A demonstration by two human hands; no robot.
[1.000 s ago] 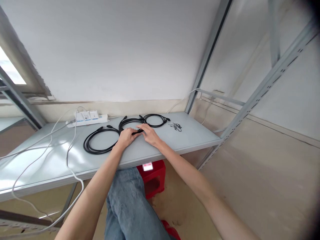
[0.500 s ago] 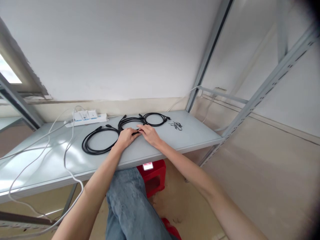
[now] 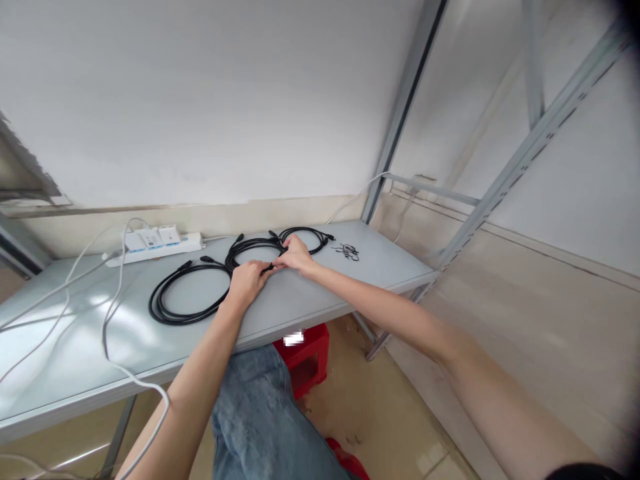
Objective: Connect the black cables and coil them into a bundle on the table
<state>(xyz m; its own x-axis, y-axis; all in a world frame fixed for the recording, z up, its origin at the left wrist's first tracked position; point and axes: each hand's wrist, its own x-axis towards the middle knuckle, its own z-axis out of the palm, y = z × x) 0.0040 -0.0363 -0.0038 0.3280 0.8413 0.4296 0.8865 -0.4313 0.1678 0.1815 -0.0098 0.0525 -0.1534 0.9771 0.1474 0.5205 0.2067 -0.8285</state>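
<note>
Three coils of black cable lie in a row on the grey shelf tabletop. At the front of the middle coil (image 3: pixel 253 243), my left hand (image 3: pixel 245 283) is closed round a dark cable end (image 3: pixel 267 269). Its fingertips point right. My right hand (image 3: pixel 297 255) meets it from the right, thumb and fingers pinched on the same cable; the exact grip is partly hidden. The larger left coil (image 3: pixel 173 321) rests beside my left wrist, with two plug ends at its top. Behind my right hand is the smaller right coil (image 3: pixel 313 231).
A little pile of thin black ties (image 3: pixel 349 252) lies right of the coils. A white power strip (image 3: pixel 155 251) with adapters sits by the wall, and white cords (image 3: pixel 120 287) trail over the left side. Metal posts (image 3: pixel 395 133) frame the shelf. A red stool (image 3: pixel 315 357) stands below.
My right hand has shifted slightly and turned, its fingers now bunched more tightly. My left hand stays close by on the cable end. The view has swung a little to the right.
</note>
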